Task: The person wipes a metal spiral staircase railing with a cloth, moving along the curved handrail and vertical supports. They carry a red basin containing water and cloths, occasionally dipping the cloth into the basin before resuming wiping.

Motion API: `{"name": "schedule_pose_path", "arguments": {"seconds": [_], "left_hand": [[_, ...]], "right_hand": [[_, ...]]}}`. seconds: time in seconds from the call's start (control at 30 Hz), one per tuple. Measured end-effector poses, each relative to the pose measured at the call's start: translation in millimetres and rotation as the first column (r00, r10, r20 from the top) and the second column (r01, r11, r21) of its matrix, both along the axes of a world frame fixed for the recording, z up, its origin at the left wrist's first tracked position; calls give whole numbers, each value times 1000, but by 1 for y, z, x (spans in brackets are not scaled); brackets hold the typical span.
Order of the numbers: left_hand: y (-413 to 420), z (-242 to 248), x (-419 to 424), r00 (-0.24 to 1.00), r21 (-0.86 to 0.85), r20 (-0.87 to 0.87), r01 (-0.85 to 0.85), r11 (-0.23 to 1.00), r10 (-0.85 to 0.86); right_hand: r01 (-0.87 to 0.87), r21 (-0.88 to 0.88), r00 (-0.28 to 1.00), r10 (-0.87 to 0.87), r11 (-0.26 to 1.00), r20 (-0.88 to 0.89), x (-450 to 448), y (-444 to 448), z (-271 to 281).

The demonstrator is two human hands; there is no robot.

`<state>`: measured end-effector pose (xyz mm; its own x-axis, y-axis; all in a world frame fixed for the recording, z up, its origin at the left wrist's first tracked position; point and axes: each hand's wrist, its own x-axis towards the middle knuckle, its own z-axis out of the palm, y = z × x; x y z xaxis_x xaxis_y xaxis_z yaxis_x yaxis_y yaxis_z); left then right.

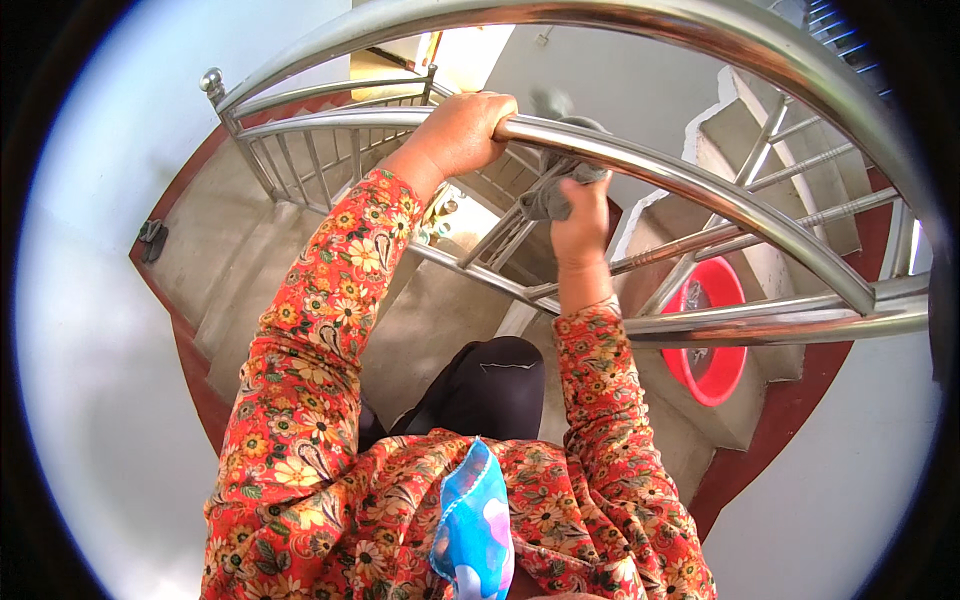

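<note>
My left hand (471, 133) is closed around the middle rail of a stainless steel stair railing (660, 171). Just right of it and below that rail, my right hand (583, 217) grips a grey cloth (551, 196). The cloth is bunched around a thinner metal bar, and part of it sticks up behind the rail, blurred. My right fingertips are hidden by the cloth and the rail. A thicker curved handrail (600, 16) arches beyond both hands.
A red plastic basin (712, 379) holding water stands on the concrete steps (757, 367) at the right, partly behind the lower rails. Dark shoes (154, 241) lie at the landing's left edge. White walls with dark red skirting bound both sides. More railing descends beyond.
</note>
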<state>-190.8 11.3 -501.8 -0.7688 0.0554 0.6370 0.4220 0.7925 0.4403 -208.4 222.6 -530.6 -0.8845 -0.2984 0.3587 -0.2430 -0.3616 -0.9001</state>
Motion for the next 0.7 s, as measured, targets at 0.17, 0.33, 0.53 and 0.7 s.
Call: {"name": "schedule_pose_path", "arguments": {"seconds": [0.17,0.33,0.53,0.7], "left_hand": [[1,4,4,1000,-17,22,-18,1000,19],[1,9,7,997,-4,66,-28,1000,28],[1,9,5,995,9,72,-76,997,75],[5,10,2,993,2,49,-106,994,106]], "right_hand": [[-227,-584,872,429,779,234,11,26,6],[-188,-345,972,225,919,69,5,9,5],[1,159,990,22,987,-140,4,-13,24],[20,8,996,-20,1000,-82,-4,-26,12]]}}
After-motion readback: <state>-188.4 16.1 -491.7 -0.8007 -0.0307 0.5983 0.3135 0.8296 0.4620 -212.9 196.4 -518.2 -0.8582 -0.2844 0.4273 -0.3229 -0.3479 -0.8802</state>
